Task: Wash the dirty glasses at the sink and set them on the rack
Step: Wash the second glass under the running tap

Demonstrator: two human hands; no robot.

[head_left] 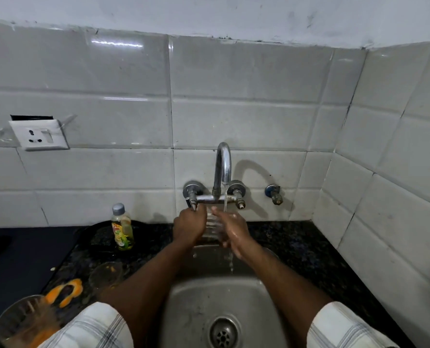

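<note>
A clear ribbed glass (212,225) is held over the steel sink (196,300), beside the water stream falling from the faucet (222,167). My left hand (189,226) grips the glass from the left, just below the left tap handle. My right hand (232,233) is wet and wraps the glass's right side, thumb on top, with water running over it. Two dirty glasses with orange residue stand on the left counter: one (106,273) near my left forearm, one (24,320) at the bottom left corner. No rack is in view.
A dish soap bottle (122,227) stands on the dark granite counter left of the sink. An orange peel (64,292) lies between the dirty glasses. A wall socket (39,134) sits on the tiled wall at left. A second small tap (274,193) is right of the faucet.
</note>
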